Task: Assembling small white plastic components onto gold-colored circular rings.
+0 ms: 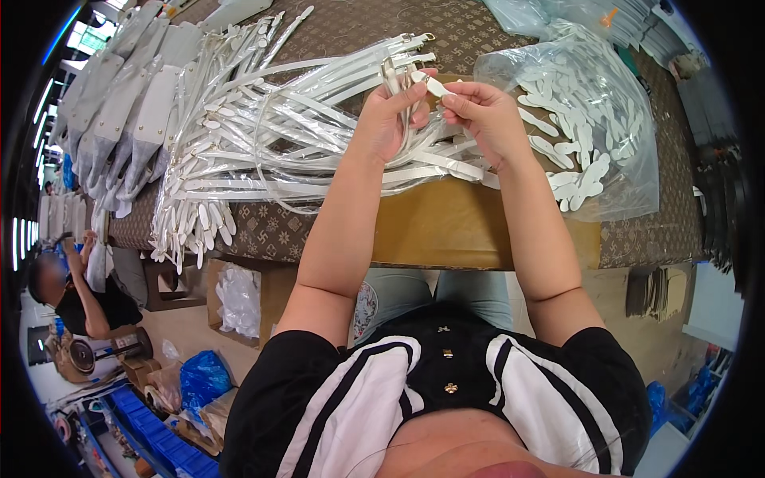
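My left hand (388,118) is closed around white straps (405,88) with metal buckles, which stand up between its thumb and fingers. With thumb and fingertips, my right hand (488,118) pinches a small white tab (431,83) with a rounded end. The tab meets the strap end between my two hands. To the left and below spreads a large heap of white straps (279,135) in clear plastic sleeves. On the right, a clear plastic bag (633,195) lies spread out, with many loose white tabs (580,127) on it.
White bags (119,107) are stacked at the left of the patterned table (629,243). A brown board (430,227) lies at the near edge. Under the table is a cardboard box (215,295) with plastic. Another person (88,295) works at far left.
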`<state>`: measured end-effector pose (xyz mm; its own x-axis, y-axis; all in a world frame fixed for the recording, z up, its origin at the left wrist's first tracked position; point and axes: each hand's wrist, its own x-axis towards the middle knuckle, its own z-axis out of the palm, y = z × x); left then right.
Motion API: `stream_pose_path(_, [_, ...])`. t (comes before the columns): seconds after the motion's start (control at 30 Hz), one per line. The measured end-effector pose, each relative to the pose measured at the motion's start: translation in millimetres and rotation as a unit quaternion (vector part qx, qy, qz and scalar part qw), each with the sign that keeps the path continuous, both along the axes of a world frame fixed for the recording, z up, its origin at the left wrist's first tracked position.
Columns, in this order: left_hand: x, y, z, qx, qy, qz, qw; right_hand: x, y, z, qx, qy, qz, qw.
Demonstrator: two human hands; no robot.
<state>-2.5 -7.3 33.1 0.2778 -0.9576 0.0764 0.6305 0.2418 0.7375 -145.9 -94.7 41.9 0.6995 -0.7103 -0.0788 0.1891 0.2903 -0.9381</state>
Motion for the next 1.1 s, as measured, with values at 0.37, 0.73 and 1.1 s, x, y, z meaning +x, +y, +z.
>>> stream_pose_path(0.37, [-8.1,-0.3,2.4,0.047,-0.055,-0.034,0.997,-1.4,5.1,4.2,0.042,-0.058,0.01,0.997])
stream_pose_path(0.73, [9.8,1.5,-5.8,0.027,-0.079,0.041,0.996,-81.2,-101.6,-18.2,-0.317,0.405,-0.204,0.833])
stream_pose_path(1.1, [5.3,-8.6,-8.4,0.024,-0.101,0.057,0.993,-71.3,-105.0,-24.7,-0.253,0.562,-0.093,0.782])
